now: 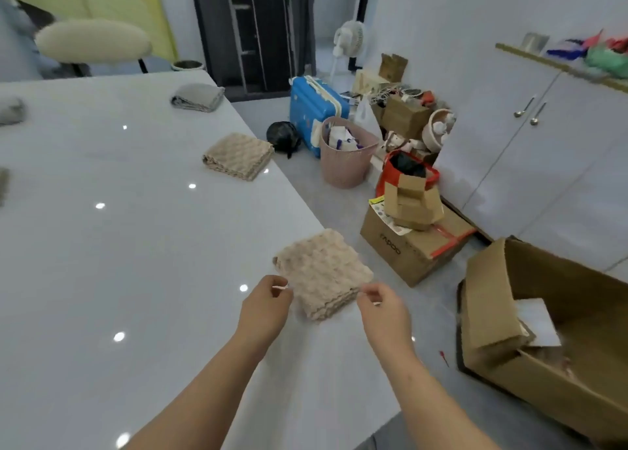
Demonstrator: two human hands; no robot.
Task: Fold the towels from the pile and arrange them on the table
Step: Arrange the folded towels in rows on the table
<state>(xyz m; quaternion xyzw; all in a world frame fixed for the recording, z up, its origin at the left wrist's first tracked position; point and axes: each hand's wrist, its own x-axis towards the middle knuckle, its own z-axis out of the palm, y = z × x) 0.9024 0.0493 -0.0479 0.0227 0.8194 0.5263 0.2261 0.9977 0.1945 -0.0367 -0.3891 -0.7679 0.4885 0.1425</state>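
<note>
A folded beige textured towel [323, 272] lies on the white glossy table [136, 245], close to its right edge. My left hand [268, 301] pinches the towel's near left corner with curled fingers. My right hand [382, 305] pinches its near right corner the same way. Farther along the right edge lies a second folded beige towel [238, 157], and beyond it a folded grey towel [197, 97]. Another grey towel [12, 109] shows blurred at the left edge of the table. No pile of unfolded towels is in view.
An open cardboard box [543, 347] stands on the floor to my right. Beyond it are more boxes [411, 242], a pink basket [346, 157] and a blue suitcase [316, 109]. A chair [91, 41] stands at the table's far end.
</note>
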